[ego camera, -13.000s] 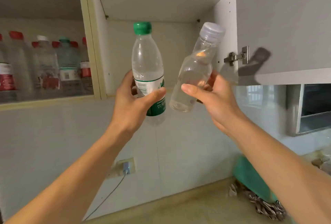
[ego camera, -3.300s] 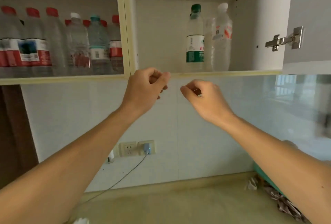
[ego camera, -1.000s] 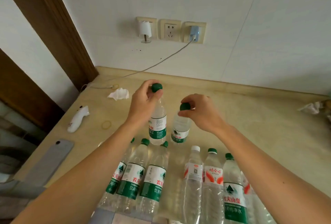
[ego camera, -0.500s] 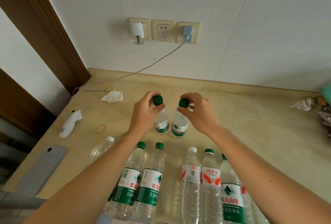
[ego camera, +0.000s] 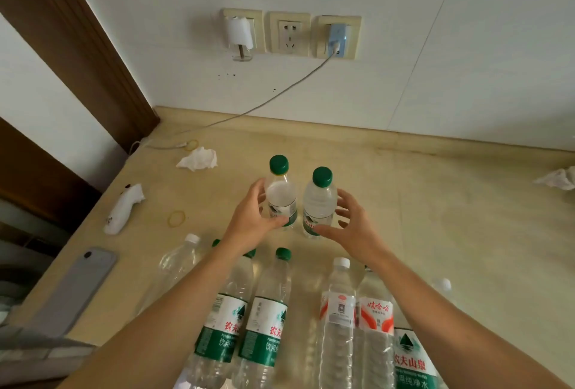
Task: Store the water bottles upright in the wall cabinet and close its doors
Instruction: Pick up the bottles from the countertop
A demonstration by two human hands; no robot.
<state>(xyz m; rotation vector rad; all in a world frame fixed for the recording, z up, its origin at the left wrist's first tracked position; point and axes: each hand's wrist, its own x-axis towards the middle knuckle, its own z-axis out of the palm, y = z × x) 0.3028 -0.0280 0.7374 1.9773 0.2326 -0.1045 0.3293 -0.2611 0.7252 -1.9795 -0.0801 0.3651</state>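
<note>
Two green-capped bottles stand upright on the beige counter, side by side. Left hand wraps the left bottle, thumb across its label. Right hand spread open around the right bottle, thumb touching its base. More bottles nearer the camera.
</note>
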